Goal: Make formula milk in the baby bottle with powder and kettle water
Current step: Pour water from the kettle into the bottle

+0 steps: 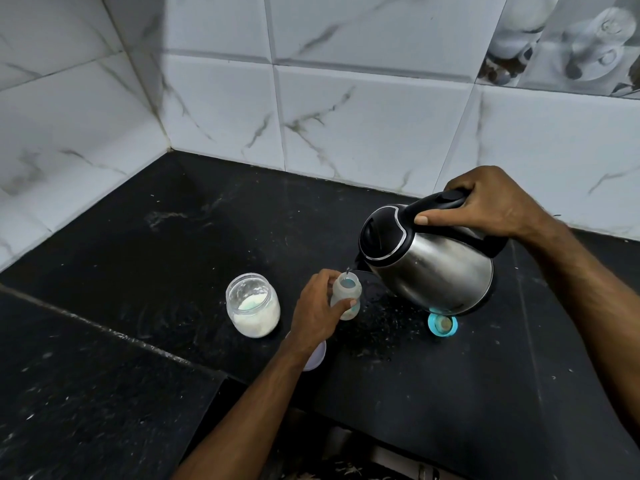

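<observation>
A small clear baby bottle point(347, 293) stands open-mouthed on the black counter point(173, 258). My left hand point(317, 308) grips it from the left side. My right hand point(491, 202) holds the black handle of a steel kettle point(433, 261), which is tilted with its spout just above the bottle's mouth; a thin stream of water falls into the bottle. An open glass jar point(252, 304) with white powder at its bottom stands left of the bottle. The bottle's blue ring with its teat point(442, 325) lies on the counter under the kettle's base.
A pale lid point(316, 356) lies on the counter, partly hidden under my left wrist. White marble tiles point(346, 116) wall the counter at the back and left. The counter's front edge point(381, 431) drops off near my left forearm. Water specks dot the surface by the bottle.
</observation>
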